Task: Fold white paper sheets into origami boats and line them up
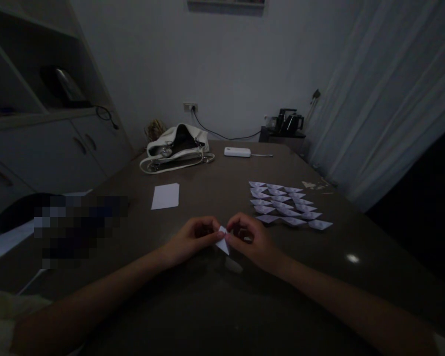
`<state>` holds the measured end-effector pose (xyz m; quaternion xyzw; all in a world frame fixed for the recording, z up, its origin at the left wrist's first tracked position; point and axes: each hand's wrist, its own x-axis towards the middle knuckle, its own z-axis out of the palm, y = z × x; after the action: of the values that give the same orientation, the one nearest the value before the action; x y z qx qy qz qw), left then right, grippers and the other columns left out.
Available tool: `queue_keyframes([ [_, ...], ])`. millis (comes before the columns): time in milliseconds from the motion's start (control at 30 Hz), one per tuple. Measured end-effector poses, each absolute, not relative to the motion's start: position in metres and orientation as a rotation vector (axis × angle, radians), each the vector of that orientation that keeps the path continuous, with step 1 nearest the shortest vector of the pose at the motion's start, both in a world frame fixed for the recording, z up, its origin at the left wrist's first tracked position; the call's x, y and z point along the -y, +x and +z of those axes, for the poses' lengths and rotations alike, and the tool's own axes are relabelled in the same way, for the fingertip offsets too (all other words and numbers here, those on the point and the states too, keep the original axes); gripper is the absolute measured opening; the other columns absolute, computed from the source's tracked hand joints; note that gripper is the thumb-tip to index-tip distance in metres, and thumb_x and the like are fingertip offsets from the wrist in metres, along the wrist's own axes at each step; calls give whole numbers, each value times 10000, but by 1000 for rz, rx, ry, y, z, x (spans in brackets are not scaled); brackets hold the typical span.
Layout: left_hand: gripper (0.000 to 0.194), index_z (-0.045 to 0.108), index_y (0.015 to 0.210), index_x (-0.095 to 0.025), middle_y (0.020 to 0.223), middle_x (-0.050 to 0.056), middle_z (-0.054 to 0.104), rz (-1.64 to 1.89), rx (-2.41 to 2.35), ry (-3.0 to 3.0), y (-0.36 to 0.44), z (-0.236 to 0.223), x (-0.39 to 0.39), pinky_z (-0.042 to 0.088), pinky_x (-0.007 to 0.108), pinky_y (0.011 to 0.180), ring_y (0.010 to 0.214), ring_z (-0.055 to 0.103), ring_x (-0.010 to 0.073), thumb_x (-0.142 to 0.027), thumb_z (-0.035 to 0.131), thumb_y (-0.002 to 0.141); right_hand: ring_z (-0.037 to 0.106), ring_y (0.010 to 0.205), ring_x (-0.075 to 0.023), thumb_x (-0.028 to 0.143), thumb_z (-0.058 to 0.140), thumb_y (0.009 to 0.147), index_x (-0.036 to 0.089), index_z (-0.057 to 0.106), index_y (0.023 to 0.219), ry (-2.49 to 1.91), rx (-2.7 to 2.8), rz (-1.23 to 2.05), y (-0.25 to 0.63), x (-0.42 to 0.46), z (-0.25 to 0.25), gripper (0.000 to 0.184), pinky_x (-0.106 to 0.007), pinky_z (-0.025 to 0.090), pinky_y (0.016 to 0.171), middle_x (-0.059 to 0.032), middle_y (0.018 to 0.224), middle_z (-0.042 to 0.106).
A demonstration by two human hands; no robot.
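Between both hands, just above the dark table [193, 306], is a small folded piece of white paper [223, 243] with a point facing down toward me. My left hand [196, 234] pinches its left side between thumb and fingers. On the other side my right hand [249, 240] pinches it too, the thumbs nearly meeting at the middle. Several folded paper boats [282, 206] stand in rows to the right of my hands. To the left, farther off, lies a stack of square white paper [165, 196].
A white handbag [178, 146] sits at the table's far left, with a white power bank [237, 152] and short cable to its right. Paper scraps [315, 185] lie near the right edge. Black kettles [289, 122] stand on a cabinet behind. Papers [11, 237] lie at the left edge.
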<state>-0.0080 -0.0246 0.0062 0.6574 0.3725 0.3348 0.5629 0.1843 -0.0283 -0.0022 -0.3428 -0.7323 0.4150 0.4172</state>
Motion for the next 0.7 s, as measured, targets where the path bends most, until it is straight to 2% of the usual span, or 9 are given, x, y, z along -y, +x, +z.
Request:
queue_keyframes([
  [200, 231, 575, 791, -145, 689, -14, 578, 779, -898, 1638, -7, 6, 24, 419, 226, 587, 636, 550, 119, -371, 620, 817, 530, 586, -113, 266, 578, 832, 196, 578, 797, -898, 1930, 770, 184, 29, -5, 78, -223, 414, 528, 6, 682, 580],
  [367, 267, 575, 772, -143, 665, -16, 550, 752, -928, 1711, -5, 8, 25, 390, 224, 566, 614, 514, 117, -402, 571, 838, 514, 538, -106, 257, 580, 831, 188, 582, 790, -913, 1963, 741, 182, 31, -5, 80, -218, 395, 494, 12, 647, 574],
  [700, 294, 496, 686, -154, 602, -42, 484, 775, -920, 1720, -1, 7, 26, 345, 206, 527, 564, 456, 102, -405, 604, 793, 533, 568, -103, 222, 581, 824, 190, 548, 787, -912, 1981, 659, 179, 36, -8, 59, -210, 385, 496, 13, 681, 550],
])
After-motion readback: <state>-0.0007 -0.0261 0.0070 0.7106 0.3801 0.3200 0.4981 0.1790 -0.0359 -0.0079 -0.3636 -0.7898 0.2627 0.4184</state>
